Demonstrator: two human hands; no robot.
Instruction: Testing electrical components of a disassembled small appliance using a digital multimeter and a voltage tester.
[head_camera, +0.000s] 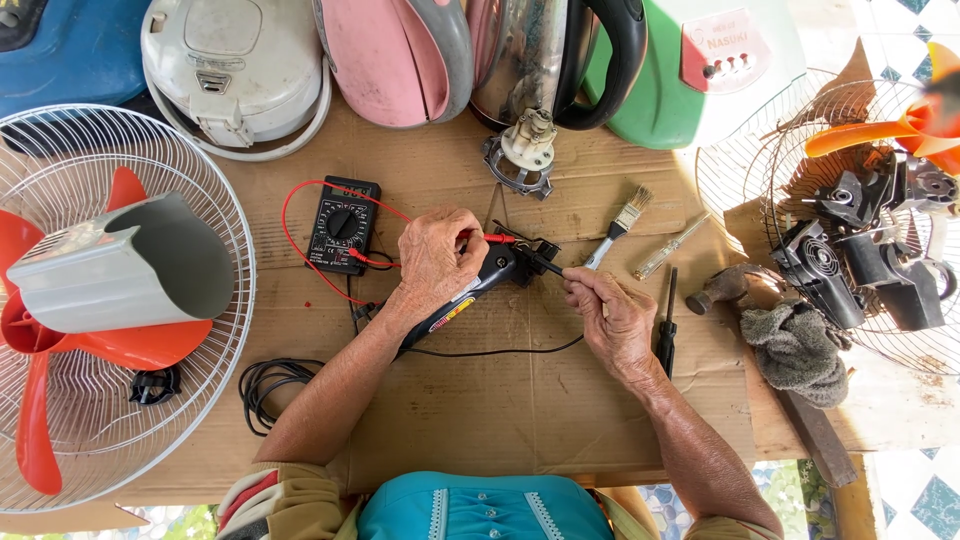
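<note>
My left hand (438, 258) grips the black appliance handle (478, 290), fingers pinching the red probe (497, 239) onto it. My right hand (612, 318) pinches the black probe (545, 263) at the handle's right end. Handle lies on the cardboard-covered desk (500, 400), just right of the multimeter (343, 225). Paintbrush (620, 225) further right.

The person wears a turquoise top with two white embroidered bands running down its front, seen at the bottom centre of the frame. Pale yellowish sleeves, pushed up above the elbows, show a red and white edge at lower left. Both forearms are bare.
</note>
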